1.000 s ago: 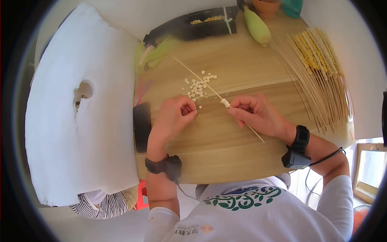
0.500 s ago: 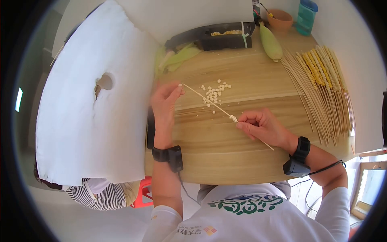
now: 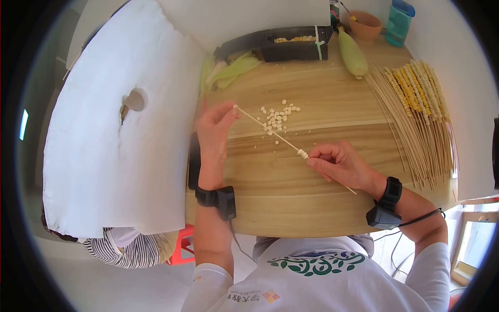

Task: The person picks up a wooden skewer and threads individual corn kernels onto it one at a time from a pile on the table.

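My right hand [image 3: 338, 162] is closed around a thin wooden skewer [image 3: 286, 141], which slants up to the left across the table. A few pale corn kernels [image 3: 302, 154] are threaded on it just ahead of my right fingertips, and its blunt end sticks out below the hand. At the far tip, my left hand [image 3: 217, 122] pinches a single pale kernel [image 3: 235, 106] against the stick. Loose kernels [image 3: 278, 118] lie scattered on the wood behind the skewer.
On the right lie bare skewers [image 3: 400, 130] and several strung with kernels [image 3: 416, 91]. A corn cob [image 3: 352, 54], black tray [image 3: 296, 51], clay bowl [image 3: 365, 27] and blue bottle [image 3: 398, 23] stand at the back; husks [image 3: 231, 72] lie left. A white panel [image 3: 114, 156] borders the left side, a person beyond it.
A kernel now shows at the skewer's tip by my left fingers. Both hands otherwise keep nearly the same place; the whole view has shifted slightly.
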Action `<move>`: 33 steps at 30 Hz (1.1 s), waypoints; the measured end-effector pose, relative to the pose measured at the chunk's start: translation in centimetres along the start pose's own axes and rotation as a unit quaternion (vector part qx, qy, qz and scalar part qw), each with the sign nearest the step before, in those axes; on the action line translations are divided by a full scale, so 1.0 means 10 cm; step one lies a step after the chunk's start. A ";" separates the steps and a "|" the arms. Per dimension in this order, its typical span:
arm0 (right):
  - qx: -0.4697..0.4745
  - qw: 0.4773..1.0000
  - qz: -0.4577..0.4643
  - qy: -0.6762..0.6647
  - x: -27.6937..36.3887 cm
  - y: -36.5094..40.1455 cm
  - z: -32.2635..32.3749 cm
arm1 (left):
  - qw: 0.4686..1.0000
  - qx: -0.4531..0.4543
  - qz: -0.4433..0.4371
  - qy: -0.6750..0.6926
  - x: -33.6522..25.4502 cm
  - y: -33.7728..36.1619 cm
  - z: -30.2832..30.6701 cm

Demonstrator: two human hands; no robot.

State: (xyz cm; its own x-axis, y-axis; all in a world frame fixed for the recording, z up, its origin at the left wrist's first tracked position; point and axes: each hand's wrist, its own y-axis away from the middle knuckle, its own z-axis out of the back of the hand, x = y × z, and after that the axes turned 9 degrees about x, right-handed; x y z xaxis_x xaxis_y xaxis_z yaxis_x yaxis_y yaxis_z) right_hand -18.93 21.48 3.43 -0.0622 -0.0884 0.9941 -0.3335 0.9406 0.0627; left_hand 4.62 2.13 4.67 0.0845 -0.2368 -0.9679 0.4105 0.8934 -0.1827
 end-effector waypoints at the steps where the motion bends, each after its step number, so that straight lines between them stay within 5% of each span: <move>1: -0.003 1.000 0.001 -0.005 0.00 0.00 -0.01 | 1.000 -0.001 0.001 0.000 0.00 0.00 0.00; 33: -0.018 1.000 -0.013 0.016 0.01 0.01 -0.01 | 0.994 -0.082 -0.069 0.001 0.10 0.07 -0.25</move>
State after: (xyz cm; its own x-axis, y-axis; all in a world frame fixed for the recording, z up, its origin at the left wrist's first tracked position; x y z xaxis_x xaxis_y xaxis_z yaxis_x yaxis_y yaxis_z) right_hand -18.90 21.61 3.55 -0.0236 -0.1035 0.9944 -0.3009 0.9492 0.0916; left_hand 2.71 3.52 3.11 0.0350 -0.3602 -0.9322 0.2647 0.9028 -0.3389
